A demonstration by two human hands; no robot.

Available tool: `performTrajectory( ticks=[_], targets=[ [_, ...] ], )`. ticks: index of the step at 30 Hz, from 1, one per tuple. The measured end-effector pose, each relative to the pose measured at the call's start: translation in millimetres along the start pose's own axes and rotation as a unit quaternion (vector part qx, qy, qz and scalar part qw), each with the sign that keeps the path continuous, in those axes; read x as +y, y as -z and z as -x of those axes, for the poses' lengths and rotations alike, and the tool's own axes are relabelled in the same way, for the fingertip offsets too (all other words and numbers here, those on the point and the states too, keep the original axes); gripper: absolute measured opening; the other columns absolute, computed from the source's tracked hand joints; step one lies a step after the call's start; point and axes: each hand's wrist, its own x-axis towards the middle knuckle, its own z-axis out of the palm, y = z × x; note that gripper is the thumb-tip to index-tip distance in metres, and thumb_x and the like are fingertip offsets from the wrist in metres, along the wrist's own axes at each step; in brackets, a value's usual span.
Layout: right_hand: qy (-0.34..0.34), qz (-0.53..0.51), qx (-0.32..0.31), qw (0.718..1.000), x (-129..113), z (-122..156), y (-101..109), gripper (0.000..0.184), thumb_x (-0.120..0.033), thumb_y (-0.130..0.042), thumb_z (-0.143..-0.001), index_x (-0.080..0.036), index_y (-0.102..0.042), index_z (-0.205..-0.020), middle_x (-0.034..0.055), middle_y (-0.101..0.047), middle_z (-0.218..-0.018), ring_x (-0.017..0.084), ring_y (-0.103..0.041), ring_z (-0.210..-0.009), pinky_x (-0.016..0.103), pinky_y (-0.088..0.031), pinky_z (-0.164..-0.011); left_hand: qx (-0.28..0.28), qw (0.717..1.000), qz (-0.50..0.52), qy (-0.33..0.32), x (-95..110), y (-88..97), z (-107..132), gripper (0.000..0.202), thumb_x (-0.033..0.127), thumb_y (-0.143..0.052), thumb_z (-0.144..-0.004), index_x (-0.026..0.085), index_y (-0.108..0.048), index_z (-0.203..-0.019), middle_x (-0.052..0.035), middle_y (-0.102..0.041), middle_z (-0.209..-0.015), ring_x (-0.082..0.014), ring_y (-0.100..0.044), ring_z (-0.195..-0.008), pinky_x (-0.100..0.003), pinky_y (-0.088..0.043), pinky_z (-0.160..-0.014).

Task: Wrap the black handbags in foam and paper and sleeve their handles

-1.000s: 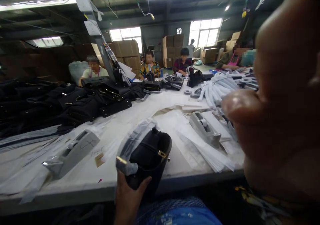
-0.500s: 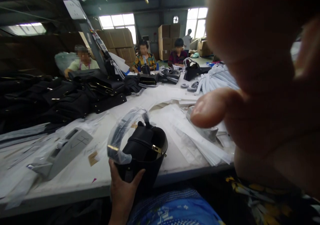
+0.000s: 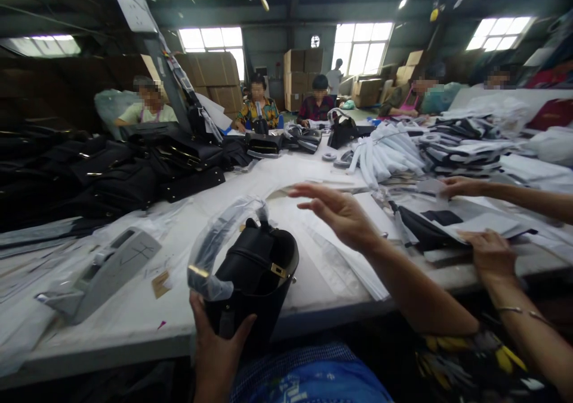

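A black handbag (image 3: 255,271) with a gold clasp stands tilted at the table's front edge, its top open. Its looped handle (image 3: 215,242) is wrapped in clear plastic. My left hand (image 3: 217,346) grips the bag's near left side, thumb and fingers spread around the wall. To the right of the bag my right hand (image 3: 338,215) is raised over white paper sheets (image 3: 344,265), fingers stretched out and apart, with nothing in it.
A grey tape dispenser (image 3: 111,271) sits at left, before a pile of black bags (image 3: 102,170). A co-worker's hands (image 3: 490,251) work on a black piece at right. Bundled white strips (image 3: 385,152) lie further back; several people sit around the table.
My right hand has come down from close before the camera to above the papers, uncovering the right side of the table. My left hand still holds the bag.
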Motion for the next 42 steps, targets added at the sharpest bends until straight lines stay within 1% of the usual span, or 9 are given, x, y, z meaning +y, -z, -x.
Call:
performTrajectory(
  ticks=[5,9,13,16,24,28,32,35,42],
  targets=[
    [-0.120,0.063,0.014,0.991,88,-12,-41,0.055,-0.058,-0.055,-0.091,-0.017,-0.068,-0.125,0.0131,-0.061,-0.137,0.031,-0.050,-0.134,0.049,-0.030,-0.119,0.013,1.000,0.028,0.001,-11,1.4,-8,0.104,0.059,-0.068,-0.079,0.031,-0.007,-0.158,-0.0104,-0.024,-0.163,-0.0361,-0.027,-0.147,-0.051,-0.022,-0.120],
    [-0.149,0.034,-0.012,0.988,119,-28,-72,0.060,-0.062,-0.035,-0.099,-0.021,-0.062,-0.133,0.0076,-0.063,-0.136,0.026,-0.053,-0.131,0.043,-0.040,-0.113,0.047,0.995,0.081,-0.029,-14,8.3,-37,0.084,0.057,-0.062,-0.085,0.027,-0.026,-0.154,-0.0080,-0.039,-0.156,-0.0309,-0.034,-0.145,-0.044,-0.023,-0.120],
    [-0.186,0.015,-0.049,0.981,108,-34,-81,0.076,-0.066,-0.015,-0.100,-0.019,-0.067,-0.126,0.0094,-0.075,-0.109,0.025,-0.070,-0.099,0.037,-0.061,-0.081,0.025,0.978,0.206,0.005,-7,22.6,-72,0.065,0.055,-0.059,-0.086,0.022,-0.048,-0.141,-0.0068,-0.064,-0.132,-0.0290,-0.054,-0.130,-0.041,-0.040,-0.112],
    [-0.205,0.040,-0.042,0.977,85,-18,-66,0.068,-0.071,-0.030,-0.096,-0.022,-0.066,-0.127,0.0099,-0.074,-0.108,0.024,-0.071,-0.084,0.034,-0.062,-0.065,-0.015,0.966,0.255,0.042,-2,32.5,-92,0.059,0.059,-0.054,-0.087,0.017,-0.061,-0.128,-0.0078,-0.072,-0.117,-0.0301,-0.060,-0.122,-0.042,-0.046,-0.107],
    [-0.089,0.350,-0.025,0.932,38,72,-14,0.044,-0.050,-0.050,-0.096,-0.024,-0.064,-0.129,0.0101,-0.064,-0.132,0.033,-0.062,-0.118,0.051,-0.050,-0.103,-0.134,0.982,0.130,0.007,-9,23.2,-114,0.045,0.052,-0.078,-0.065,0.020,-0.077,-0.098,-0.0100,-0.074,-0.114,-0.0367,-0.058,-0.123,-0.049,-0.034,-0.115],
    [0.015,0.434,-0.049,0.900,26,88,-20,0.058,-0.050,-0.058,-0.093,-0.022,-0.052,-0.143,0.0132,-0.051,-0.147,0.035,-0.047,-0.135,0.054,-0.041,-0.112,-0.098,0.991,0.017,-0.092,16,37.7,-105,0.048,0.052,-0.074,-0.073,0.024,-0.075,-0.112,-0.0088,-0.068,-0.129,-0.0364,-0.052,-0.131,-0.051,-0.027,-0.118],
    [0.129,0.457,-0.159,0.866,24,80,-36,0.085,-0.048,-0.072,-0.083,-0.020,-0.035,-0.154,0.0117,-0.028,-0.161,0.033,-0.024,-0.149,0.054,-0.024,-0.122,-0.228,0.925,-0.053,-0.298,51,43.3,-75,0.063,0.046,-0.079,-0.073,0.032,-0.063,-0.132,-0.0044,-0.059,-0.142,-0.0337,-0.046,-0.137,-0.048,-0.021,-0.121],
    [0.141,0.470,-0.193,0.850,34,73,-43,0.089,-0.029,-0.072,-0.081,-0.018,-0.027,-0.157,0.0124,-0.018,-0.163,0.031,-0.017,-0.151,0.051,-0.023,-0.123,-0.317,0.874,-0.078,-0.361,51,30.1,-63,0.081,0.037,-0.089,-0.063,0.036,-0.056,-0.137,-0.0040,-0.045,-0.153,-0.0378,-0.035,-0.143,-0.055,-0.015,-0.120],
    [0.165,0.471,-0.231,0.835,78,82,-62,0.063,-0.012,-0.050,-0.092,-0.020,-0.035,-0.153,0.0099,-0.037,-0.157,0.028,-0.031,-0.146,0.050,-0.027,-0.121,-0.261,0.773,-0.313,-0.486,-10,9.0,-62,0.070,0.011,-0.060,-0.089,0.040,-0.037,-0.149,-0.0030,-0.046,-0.152,-0.0322,-0.047,-0.137,-0.056,-0.043,-0.108]
  ],
)
